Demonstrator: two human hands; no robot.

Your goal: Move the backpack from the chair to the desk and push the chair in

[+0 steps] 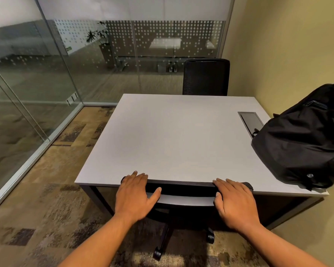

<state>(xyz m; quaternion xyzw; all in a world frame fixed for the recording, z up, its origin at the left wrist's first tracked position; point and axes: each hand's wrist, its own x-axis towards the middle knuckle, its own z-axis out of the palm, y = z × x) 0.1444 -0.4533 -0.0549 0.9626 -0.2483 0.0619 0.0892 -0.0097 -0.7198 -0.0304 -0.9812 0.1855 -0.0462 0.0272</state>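
Observation:
The black backpack [305, 139] lies on the right side of the grey desk [168, 135], close to the wall. The black office chair [183, 191] is tucked under the desk's near edge, with the top of its backrest touching that edge. My left hand [136, 193] rests on the left end of the backrest top, fingers over it and thumb spread behind. My right hand [232, 201] lies on the right end the same way. The chair's seat is hidden under the desk; its wheeled base [158, 254] shows below.
A second black chair [206, 77] stands at the desk's far side. A cable hatch [250, 121] is set into the desktop beside the backpack. Glass walls [46, 83] run along the left and back, a yellow wall on the right. Patterned carpet covers the floor.

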